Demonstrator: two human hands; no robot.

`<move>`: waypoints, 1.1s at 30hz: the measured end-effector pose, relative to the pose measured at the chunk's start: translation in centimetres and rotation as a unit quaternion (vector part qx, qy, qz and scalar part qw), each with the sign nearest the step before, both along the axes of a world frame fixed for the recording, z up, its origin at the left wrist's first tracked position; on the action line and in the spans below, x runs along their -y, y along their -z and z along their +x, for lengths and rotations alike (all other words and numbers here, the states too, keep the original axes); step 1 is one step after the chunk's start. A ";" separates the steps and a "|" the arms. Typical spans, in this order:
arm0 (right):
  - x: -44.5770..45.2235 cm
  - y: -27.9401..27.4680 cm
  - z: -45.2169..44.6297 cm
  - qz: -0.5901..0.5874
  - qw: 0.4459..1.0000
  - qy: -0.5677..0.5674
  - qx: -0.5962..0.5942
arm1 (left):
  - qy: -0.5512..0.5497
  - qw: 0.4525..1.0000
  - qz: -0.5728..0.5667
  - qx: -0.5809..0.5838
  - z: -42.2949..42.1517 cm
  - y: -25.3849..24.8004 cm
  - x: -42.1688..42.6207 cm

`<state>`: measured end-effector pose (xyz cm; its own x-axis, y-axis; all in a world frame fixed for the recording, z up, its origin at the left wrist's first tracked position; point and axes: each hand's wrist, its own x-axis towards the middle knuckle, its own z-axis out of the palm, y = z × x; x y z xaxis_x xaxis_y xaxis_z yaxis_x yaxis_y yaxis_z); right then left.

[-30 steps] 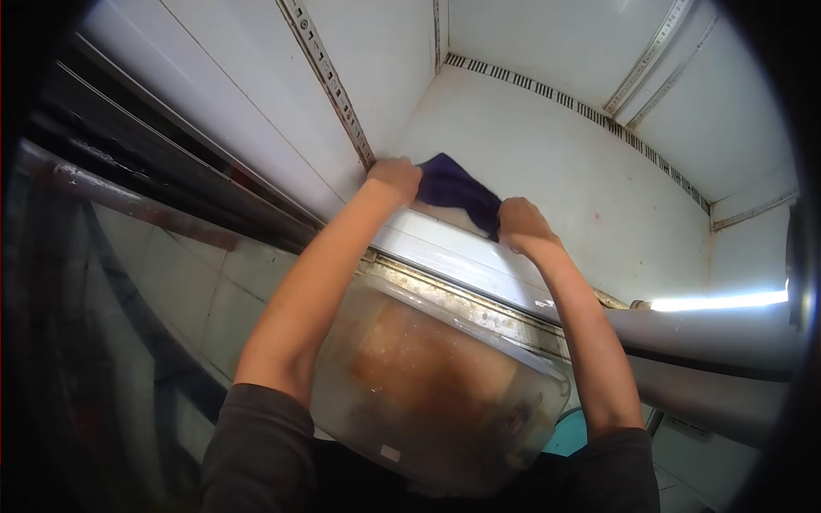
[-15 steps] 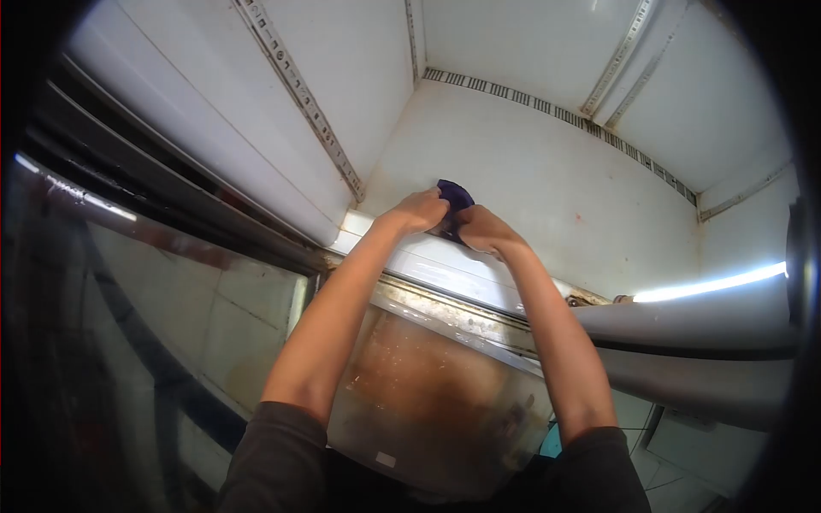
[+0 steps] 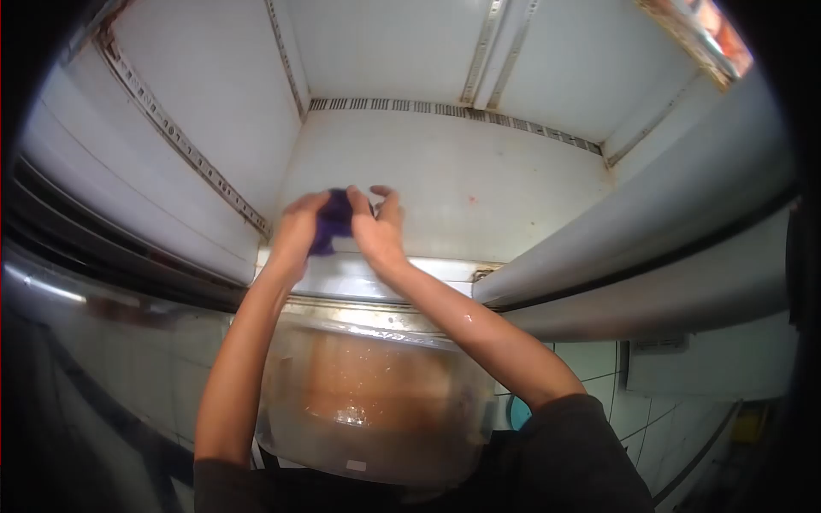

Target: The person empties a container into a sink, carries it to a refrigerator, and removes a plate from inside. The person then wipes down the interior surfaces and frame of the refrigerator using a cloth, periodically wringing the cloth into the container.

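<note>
A dark purple cloth (image 3: pixel 335 214) is bunched between my two hands, above the white floor (image 3: pixel 428 171) of a white-walled cabinet near its front edge. My left hand (image 3: pixel 301 224) grips the cloth's left side, with a flap hanging below. On the right side of the cloth, my right hand (image 3: pixel 376 227) has its thumb side against the fabric, and some of its fingers are raised and slightly apart. Below the hands runs the cabinet's white front ledge (image 3: pixel 359 278).
Below the ledge is a cloudy clear plastic bin (image 3: pixel 376 376) with something brownish inside. Slotted metal strips (image 3: pixel 171 137) line the cabinet walls. A grey rounded door edge (image 3: pixel 581 248) stands at the right. Low on the right is a turquoise object (image 3: pixel 518 412).
The view has swung so the cabinet appears more head-on. My hands and the cloth now show further left in it. The fingers of my right hand have loosened from their closed grip.
</note>
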<state>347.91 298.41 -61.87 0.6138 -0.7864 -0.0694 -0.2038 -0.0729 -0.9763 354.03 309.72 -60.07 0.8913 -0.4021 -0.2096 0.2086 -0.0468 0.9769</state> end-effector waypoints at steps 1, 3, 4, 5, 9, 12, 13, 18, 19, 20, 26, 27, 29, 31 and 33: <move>-0.3 -0.2 0.1 0.189 0.978 -0.080 0.028 | 0.000 0.998 -0.014 -0.063 -2.0 -2.8 -0.8; -1.6 -1.9 -1.4 0.309 0.934 -0.167 0.069 | -0.035 0.994 0.045 -0.092 -5.0 -4.4 -2.1; -3.1 -2.0 -2.2 0.229 0.960 -0.157 0.048 | -0.064 0.991 0.063 -0.094 -6.3 -4.2 -2.8; -4.2 -1.9 -3.6 0.166 0.967 -0.177 0.075 | -0.096 0.987 0.083 -0.095 -7.7 -3.7 -3.5; -7.6 -0.2 -8.5 0.162 0.955 -0.214 0.128 | -0.100 0.981 -0.069 -0.150 -12.7 -2.1 -6.2; -6.9 0.0 -11.0 0.327 0.895 -0.293 0.081 | -0.007 0.948 -0.105 -0.302 -14.3 -3.5 -8.2; -5.9 -0.3 -11.7 0.326 0.894 -0.297 0.084 | 0.091 0.947 -0.061 -0.302 -14.3 -3.4 -8.7; -6.0 0.3 -15.5 0.293 0.862 -0.394 -0.128 | 0.319 0.900 0.103 -0.279 -16.2 0.2 -9.2; -6.7 1.3 -16.1 0.187 0.899 -0.368 -0.146 | 0.312 0.902 0.103 -0.281 -16.8 1.0 -9.0; -7.2 3.8 -16.6 0.118 0.914 -0.347 -0.175 | 0.337 0.881 0.185 -0.277 -17.6 0.7 -8.3; -8.5 9.2 -18.6 0.088 0.904 -0.281 -0.309 | 0.324 0.864 0.284 -0.261 -20.9 5.0 -7.8; -8.6 9.8 -18.9 0.089 0.901 -0.286 -0.315 | 0.325 0.868 0.295 -0.232 -21.4 4.5 -7.4; -8.5 10.9 -18.9 0.044 0.909 -0.261 -0.321 | 0.320 0.871 0.310 -0.209 -22.0 4.6 -7.3; -7.9 9.5 -18.9 0.066 0.912 -0.258 -0.313 | 0.305 0.900 0.298 -0.094 -22.9 6.1 -7.6; -7.3 10.2 -19.4 0.075 0.930 -0.267 -0.242 | 0.333 0.889 0.312 -0.046 -22.5 7.2 -7.5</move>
<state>328.51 305.73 -72.11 0.7823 -0.3385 -0.5229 -0.5955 -0.1602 -0.7872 331.55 317.23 -67.29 0.4672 -0.6136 -0.6365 0.0091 -0.7166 0.6975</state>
